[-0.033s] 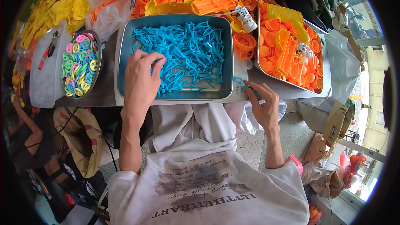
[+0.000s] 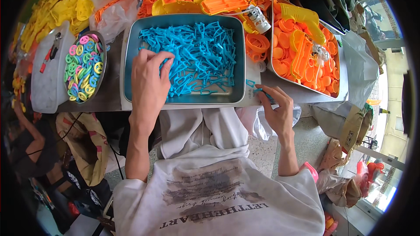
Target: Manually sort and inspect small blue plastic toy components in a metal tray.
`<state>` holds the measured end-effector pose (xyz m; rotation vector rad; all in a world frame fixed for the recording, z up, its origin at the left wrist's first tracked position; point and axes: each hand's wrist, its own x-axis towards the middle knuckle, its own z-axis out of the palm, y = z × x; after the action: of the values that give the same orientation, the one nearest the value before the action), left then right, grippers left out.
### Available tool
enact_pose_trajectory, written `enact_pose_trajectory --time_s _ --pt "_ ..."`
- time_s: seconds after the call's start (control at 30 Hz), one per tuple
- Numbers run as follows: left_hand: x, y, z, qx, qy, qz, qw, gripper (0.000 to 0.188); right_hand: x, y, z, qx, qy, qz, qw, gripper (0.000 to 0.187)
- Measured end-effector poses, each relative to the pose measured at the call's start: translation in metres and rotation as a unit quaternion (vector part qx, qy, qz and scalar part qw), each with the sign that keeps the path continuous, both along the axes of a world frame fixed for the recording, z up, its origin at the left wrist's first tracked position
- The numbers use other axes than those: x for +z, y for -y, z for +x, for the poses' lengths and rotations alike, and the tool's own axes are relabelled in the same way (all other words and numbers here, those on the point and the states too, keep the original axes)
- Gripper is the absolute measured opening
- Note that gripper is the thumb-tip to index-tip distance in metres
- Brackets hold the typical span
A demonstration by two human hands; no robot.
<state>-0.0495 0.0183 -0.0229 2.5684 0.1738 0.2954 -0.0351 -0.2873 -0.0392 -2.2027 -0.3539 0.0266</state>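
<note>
The left hand (image 2: 149, 81) digs spread fingers into the blue plastic pieces (image 2: 197, 57) heaped in the teal tray (image 2: 131, 61). The right hand (image 2: 275, 109) pinches one blue piece (image 2: 258, 88) at the surface edge. Most remain unsorted.

Grey worktable (image 2: 109, 98) runs across the upper half, piled with trays and bagged plastic parts. Speckled pale floor (image 2: 262, 153) below. Crumpled cardboard and brown bags (image 2: 345, 126) at right. Bright daylight from the right side (image 2: 385, 91).
</note>
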Motion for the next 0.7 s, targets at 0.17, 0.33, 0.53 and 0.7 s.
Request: enact_pose_trajectory --time_s 0.17,0.33,0.53,0.7 --pt "0.003 0.032 0.013 -0.127 0.04 -0.066 0.989 0.022 -0.001 -0.001 0.001 0.008 -0.01 -0.018 1.0 0.017" --pt "-0.01 0.043 0.024 -0.274 0.0 -0.013 0.962 0.019 0.001 0.001 0.0 -0.002 -0.02 -0.013 1.0 0.016" --pt "-0.002 0.022 0.021 -0.194 0.007 -0.023 0.981 0.014 0.02 -0.009 0.008 -0.017 0.035 0.009 0.999 0.015" --pt "-0.005 0.015 0.018 -0.141 0.05 -0.064 0.987 0.014 0.034 -0.033 0.03 0.023 0.069 0.049 0.996 0.021"
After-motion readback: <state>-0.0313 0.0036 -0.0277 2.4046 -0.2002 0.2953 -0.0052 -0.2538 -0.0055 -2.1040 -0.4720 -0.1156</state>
